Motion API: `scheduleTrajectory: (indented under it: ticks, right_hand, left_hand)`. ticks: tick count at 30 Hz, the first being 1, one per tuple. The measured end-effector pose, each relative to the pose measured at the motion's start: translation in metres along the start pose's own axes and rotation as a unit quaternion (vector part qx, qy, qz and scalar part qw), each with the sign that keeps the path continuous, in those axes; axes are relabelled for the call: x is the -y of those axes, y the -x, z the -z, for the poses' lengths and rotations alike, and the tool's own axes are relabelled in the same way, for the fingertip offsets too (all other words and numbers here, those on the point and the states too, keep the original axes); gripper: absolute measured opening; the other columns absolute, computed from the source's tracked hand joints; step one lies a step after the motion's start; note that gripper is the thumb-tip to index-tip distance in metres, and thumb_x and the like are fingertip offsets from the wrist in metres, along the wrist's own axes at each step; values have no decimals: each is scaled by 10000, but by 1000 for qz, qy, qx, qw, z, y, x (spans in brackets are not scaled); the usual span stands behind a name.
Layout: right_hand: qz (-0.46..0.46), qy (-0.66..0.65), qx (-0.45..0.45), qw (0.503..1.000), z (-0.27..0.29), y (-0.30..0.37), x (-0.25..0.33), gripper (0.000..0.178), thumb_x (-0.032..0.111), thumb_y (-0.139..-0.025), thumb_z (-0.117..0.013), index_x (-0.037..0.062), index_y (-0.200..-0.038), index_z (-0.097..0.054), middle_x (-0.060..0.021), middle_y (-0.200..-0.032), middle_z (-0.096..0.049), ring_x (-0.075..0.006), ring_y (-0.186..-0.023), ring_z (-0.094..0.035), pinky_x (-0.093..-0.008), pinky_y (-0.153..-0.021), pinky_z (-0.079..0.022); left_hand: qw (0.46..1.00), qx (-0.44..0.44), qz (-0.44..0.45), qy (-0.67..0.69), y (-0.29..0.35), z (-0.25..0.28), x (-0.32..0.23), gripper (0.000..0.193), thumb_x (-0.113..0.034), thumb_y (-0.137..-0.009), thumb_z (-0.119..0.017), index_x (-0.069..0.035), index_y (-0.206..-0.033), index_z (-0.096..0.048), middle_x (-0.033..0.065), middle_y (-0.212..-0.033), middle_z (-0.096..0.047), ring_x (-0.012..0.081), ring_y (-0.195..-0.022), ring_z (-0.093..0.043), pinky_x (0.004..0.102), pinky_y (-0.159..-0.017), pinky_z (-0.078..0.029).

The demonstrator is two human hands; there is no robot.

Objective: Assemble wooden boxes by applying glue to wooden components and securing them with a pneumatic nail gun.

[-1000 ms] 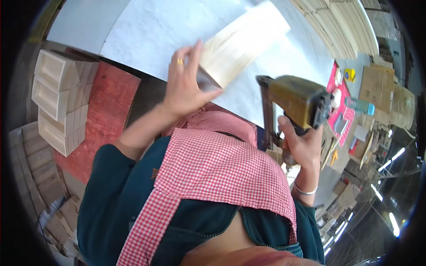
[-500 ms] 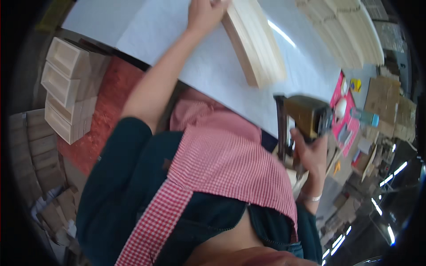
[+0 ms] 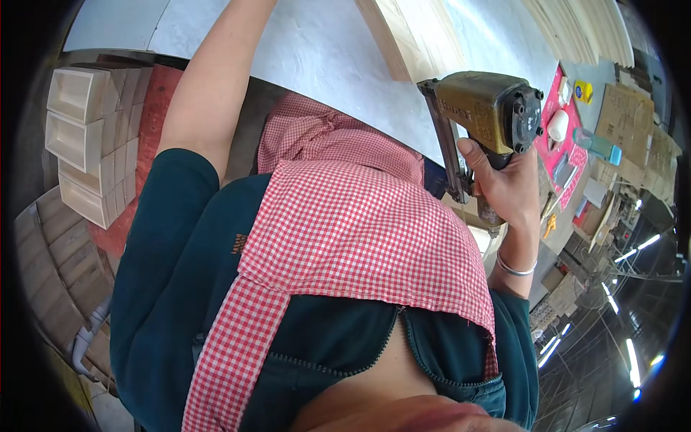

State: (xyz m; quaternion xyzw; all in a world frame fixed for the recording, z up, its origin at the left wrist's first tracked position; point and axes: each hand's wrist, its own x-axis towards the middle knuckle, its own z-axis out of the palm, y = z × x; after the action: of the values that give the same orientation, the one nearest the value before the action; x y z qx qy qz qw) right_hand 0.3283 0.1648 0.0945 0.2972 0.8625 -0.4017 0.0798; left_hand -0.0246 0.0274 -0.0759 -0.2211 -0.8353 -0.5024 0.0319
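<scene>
Nail gun (image 3: 475, 108): we see it right of centre, in the upper half of the frame, gold-brown with a black end cap.
Right hand (image 3: 507, 183): we find its fingers wrapped around the nail gun's grip, thumb on the near side.
Wooden pieces (image 3: 426, 36): pale, lying together at the top, their lower end just beside the nail gun's nose; we cannot tell whether they touch.
Left forearm (image 3: 216, 79): it runs out through the top edge, so we cannot tell how the left hand's fingers stand.
White table (image 3: 324, 65): it spans the top, under the wooden pieces.
Board stack (image 3: 584, 29): pale wood, upper right.
Pink cloth (image 3: 563, 131): right side, below the board stack, near a teal-capped bottle (image 3: 597, 146).
Wooden boxes (image 3: 73, 144): stacked at the left, beside a red surface (image 3: 162, 93).
Checked apron (image 3: 360, 230): red and white, mid-frame.
</scene>
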Motion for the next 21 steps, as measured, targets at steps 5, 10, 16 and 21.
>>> scheduleTrajectory:
  ticks: [5,10,16,21]
  right_hand:
    - [4,2,-13,1000,-3,1,3,342,206,-840,-831,-46,-1027,-696,-97,-787,-718,-163,-579,-603,-266,-524,-473]
    - [-17,15,-21,1000,-3,-1,11,332,193,-840,-831,-46,-1028,-697,-96,-781,-717,-158,-575,-601,-262,-514,-466]
    - [-45,28,-15,999,-1,-5,11,317,187,-844,-825,-48,-1015,-699,-97,-760,-710,-150,-563,-593,-258,-502,-456]
    - [-8,32,-7,999,3,-5,7,312,193,-845,-825,-46,-1003,-701,-88,-725,-697,-138,-530,-571,-253,-481,-437]
  left_hand:
    - [999,24,-28,-26,-11,0,9,385,-285,-797,-734,44,-996,-714,187,-952,-692,309,-845,-648,370,-765,-530]
    - [997,15,-60,-45,-19,-4,18,359,-287,-788,-737,36,-944,-721,183,-897,-696,309,-801,-643,369,-744,-523]
    - [998,7,-59,-17,-18,-4,20,342,-276,-779,-743,32,-925,-720,175,-831,-700,310,-761,-647,368,-743,-524]
    - [999,-7,-47,-9,-15,-3,16,328,-268,-774,-749,26,-917,-718,165,-816,-704,299,-743,-649,364,-740,-527]
